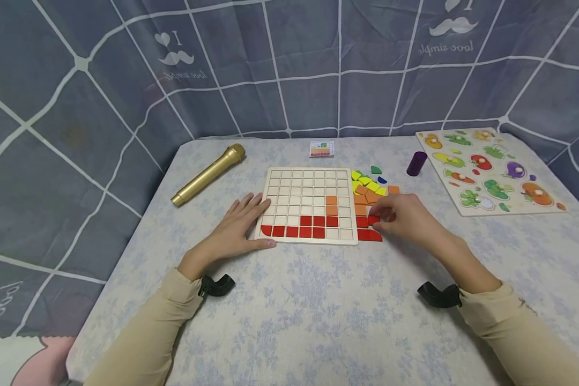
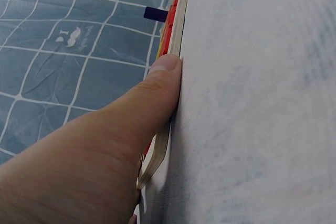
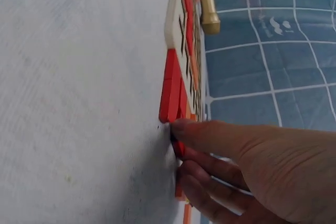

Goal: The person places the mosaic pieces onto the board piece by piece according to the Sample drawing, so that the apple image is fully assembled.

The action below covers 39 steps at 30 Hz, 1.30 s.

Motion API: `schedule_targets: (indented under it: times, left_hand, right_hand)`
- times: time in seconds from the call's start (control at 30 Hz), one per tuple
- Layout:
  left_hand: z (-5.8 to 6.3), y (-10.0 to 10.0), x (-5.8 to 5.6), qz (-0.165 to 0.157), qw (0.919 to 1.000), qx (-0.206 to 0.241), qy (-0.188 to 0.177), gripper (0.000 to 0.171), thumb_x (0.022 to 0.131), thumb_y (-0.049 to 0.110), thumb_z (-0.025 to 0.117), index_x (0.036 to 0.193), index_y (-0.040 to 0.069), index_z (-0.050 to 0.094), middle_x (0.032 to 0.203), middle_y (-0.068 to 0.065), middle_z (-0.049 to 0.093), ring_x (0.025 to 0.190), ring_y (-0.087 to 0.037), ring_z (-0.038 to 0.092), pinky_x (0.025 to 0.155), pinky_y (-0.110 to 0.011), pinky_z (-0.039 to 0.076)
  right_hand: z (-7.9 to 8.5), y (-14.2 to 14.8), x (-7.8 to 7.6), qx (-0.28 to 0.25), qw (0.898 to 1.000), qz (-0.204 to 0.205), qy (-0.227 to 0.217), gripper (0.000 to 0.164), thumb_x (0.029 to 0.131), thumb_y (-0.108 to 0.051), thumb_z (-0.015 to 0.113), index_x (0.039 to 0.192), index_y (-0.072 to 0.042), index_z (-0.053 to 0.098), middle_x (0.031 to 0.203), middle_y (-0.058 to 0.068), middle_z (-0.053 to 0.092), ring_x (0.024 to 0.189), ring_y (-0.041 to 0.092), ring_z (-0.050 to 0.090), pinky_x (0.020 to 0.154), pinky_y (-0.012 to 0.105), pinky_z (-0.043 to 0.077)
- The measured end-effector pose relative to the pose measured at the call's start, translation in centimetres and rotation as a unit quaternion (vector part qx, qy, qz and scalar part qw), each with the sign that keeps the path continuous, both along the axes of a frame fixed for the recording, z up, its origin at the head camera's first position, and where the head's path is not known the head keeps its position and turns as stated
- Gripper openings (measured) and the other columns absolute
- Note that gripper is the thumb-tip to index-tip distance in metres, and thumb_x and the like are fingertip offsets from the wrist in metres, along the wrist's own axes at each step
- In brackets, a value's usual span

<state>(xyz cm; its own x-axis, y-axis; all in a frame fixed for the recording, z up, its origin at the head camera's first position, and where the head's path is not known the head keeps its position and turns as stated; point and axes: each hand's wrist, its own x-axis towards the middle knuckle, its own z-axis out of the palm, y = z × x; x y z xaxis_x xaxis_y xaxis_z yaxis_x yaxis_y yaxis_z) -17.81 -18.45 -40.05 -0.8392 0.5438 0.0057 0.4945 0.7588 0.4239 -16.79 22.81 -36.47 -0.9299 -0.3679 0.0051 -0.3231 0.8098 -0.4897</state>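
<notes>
A square wooden grid board [image 1: 294,188] lies on the table, with red tiles [image 1: 291,232] along its lower rows and two orange tiles [image 1: 331,206] above them at the right. My left hand [image 1: 236,228] rests on the board's left edge, fingers spread; its thumb [image 2: 167,69] lies against the near edge in the left wrist view. To the right of the board, my right hand [image 1: 410,217] pinches a red square tile [image 3: 177,148] between thumb and fingers. Beside it lie more red pieces [image 1: 368,235], one with a rounded end. Orange tiles [image 1: 360,200] and yellow tiles [image 1: 373,186] lie just beyond.
A small picture card [image 1: 321,149] stands behind the board. At the left lies a gold microphone [image 1: 208,176]. A purple cylinder [image 1: 417,163] and a vegetable puzzle board [image 1: 492,171] are at the right. Green [image 1: 376,170] and blue pieces [image 1: 382,180] lie behind the tiles.
</notes>
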Motion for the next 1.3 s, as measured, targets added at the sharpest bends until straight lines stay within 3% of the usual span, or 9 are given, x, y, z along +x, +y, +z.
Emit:
schedule_targets:
  times: [0.33,0.73,0.93,1.3]
  left_hand:
    - [-0.1,-0.1,0.0,0.0,1.0,-0.003,0.002,0.102,0.092,0.055,0.076,0.169,0.012,0.025,0.177,-0.016,0.014,0.165,-0.038,0.004,0.133,-0.057,0.0]
    - [-0.2,-0.1,0.0,-0.002,1.0,0.008,0.0,0.103,0.091,0.054,0.078,0.169,0.011,0.026,0.177,-0.017,0.015,0.165,-0.038,0.003,0.133,-0.058,0.0]
    - [0.0,-0.1,0.1,0.0,1.0,0.005,0.0,0.103,0.091,0.053,0.078,0.169,0.012,0.026,0.177,-0.015,0.014,0.165,-0.037,0.003,0.133,-0.057,0.0]
    - [0.0,-0.1,0.1,-0.002,1.0,0.002,-0.003,0.102,0.092,0.055,0.077,0.169,0.014,0.025,0.177,-0.014,0.013,0.165,-0.036,0.003,0.133,-0.057,0.0]
  right_hand:
    - [0.8,-0.1,-0.4,0.015,1.0,0.017,0.021,0.021,0.088,-0.013,0.084,0.108,-0.007,0.081,0.09,0.002,0.073,0.084,0.02,0.062,0.075,0.034,0.053]
    - [0.2,-7.7,-1.3,-0.064,0.995,0.057,0.049,0.02,0.088,-0.015,0.086,0.105,-0.007,0.08,0.093,0.004,0.076,0.084,0.02,0.067,0.075,0.034,0.055]
    - [0.2,-11.5,-1.9,-0.079,0.994,0.066,0.039,0.019,0.09,-0.016,0.084,0.106,-0.007,0.079,0.092,0.003,0.075,0.086,0.02,0.068,0.078,0.034,0.057]
    - [-1.1,-14.9,-1.8,-0.086,0.993,0.076,0.036,0.018,0.092,-0.016,0.083,0.108,-0.008,0.08,0.097,0.003,0.075,0.089,0.017,0.068,0.082,0.033,0.059]
